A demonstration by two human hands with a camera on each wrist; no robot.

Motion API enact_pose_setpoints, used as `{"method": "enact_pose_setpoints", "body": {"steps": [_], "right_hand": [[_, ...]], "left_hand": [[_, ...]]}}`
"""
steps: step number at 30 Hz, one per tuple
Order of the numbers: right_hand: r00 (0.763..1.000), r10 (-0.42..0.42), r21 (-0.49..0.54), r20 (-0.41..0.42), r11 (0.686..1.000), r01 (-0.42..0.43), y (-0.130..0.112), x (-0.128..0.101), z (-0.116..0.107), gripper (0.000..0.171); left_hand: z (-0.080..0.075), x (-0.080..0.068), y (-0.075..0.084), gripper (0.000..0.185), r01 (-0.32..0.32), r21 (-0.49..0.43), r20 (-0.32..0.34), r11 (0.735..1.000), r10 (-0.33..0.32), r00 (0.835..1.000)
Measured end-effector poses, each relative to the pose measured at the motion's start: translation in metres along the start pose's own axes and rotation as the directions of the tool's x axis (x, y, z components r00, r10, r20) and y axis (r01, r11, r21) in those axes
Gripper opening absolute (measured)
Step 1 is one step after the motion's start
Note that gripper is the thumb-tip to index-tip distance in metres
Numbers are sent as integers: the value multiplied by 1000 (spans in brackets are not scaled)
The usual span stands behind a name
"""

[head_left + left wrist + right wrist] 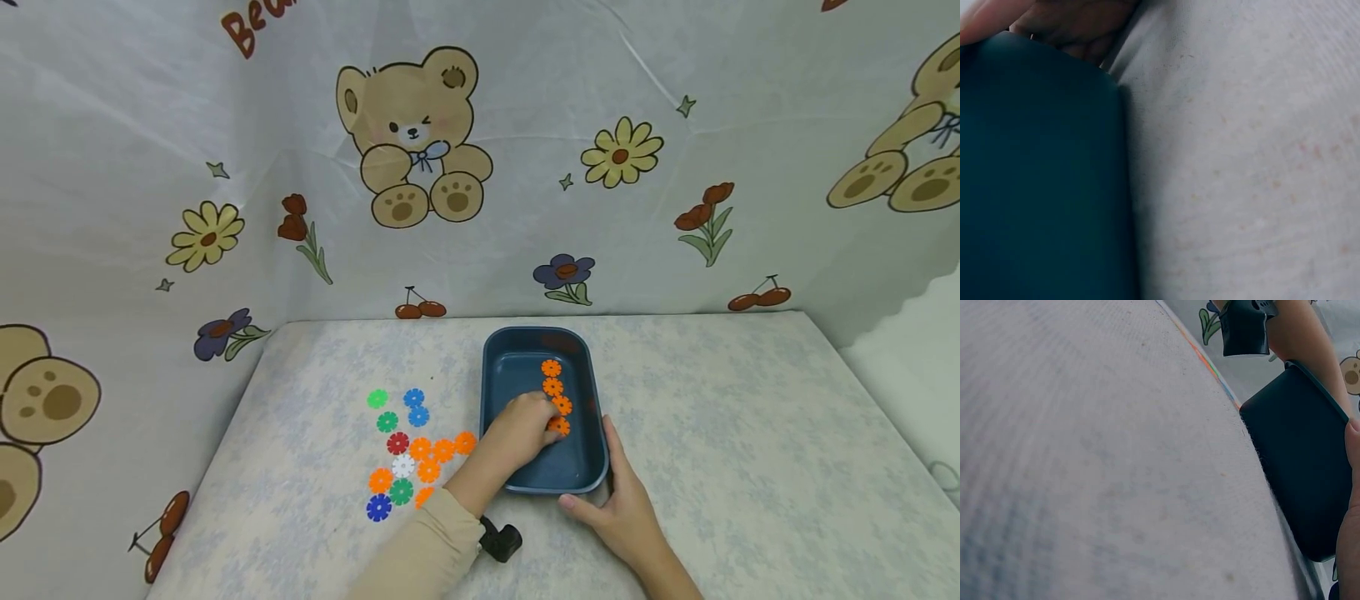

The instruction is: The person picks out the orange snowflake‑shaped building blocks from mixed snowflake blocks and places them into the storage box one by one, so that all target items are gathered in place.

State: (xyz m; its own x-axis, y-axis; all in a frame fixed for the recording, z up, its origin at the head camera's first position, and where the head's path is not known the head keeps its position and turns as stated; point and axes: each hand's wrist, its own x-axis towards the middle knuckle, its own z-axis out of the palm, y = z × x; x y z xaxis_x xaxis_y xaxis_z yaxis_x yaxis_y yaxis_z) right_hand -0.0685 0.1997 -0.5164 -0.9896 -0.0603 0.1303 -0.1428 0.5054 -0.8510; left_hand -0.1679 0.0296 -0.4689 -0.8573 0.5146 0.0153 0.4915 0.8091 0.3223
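In the head view a dark blue tray (555,477) stands on the table, with several orange snowflake discs (551,367) in a column inside it. My left hand (521,429) reaches over its left side and pinches the nearest orange disc (559,426), partly hidden by the fingers. My right hand (626,508) holds the near right corner, thumb at the front and fingers along the right side. That hand (1066,25) also shows at the tray's corner in the left wrist view. In the right wrist view, the tray wall (1304,456) lies beside the right thumb.
Left of the tray lie loose snowflake discs: several orange (443,451), with green (387,422), blue (414,397), red (397,443) and white (403,465) ones. A black wrist camera (501,542) hangs under the left forearm. A bear-print cloth (525,250) rises behind the table.
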Motion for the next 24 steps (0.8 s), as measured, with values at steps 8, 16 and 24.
{"method": "enact_pose_setpoints", "body": {"steps": [8,16,24], "right_hand": [[1000,-16,22,-2,1000,16,0,0,1,120],[999,-35,34,-1,999,35,-1,-1,1,121],[1000,-13,17,-7,1000,13,-1,-1,0,123]], "left_hand": [[-16,-9,0,31,-56,-99,-71,994,49,996],[-57,-51,-15,33,-28,-247,-148,969,-9,989],[-74,-114,-66,31,170,-325,-147,930,-227,963]]}}
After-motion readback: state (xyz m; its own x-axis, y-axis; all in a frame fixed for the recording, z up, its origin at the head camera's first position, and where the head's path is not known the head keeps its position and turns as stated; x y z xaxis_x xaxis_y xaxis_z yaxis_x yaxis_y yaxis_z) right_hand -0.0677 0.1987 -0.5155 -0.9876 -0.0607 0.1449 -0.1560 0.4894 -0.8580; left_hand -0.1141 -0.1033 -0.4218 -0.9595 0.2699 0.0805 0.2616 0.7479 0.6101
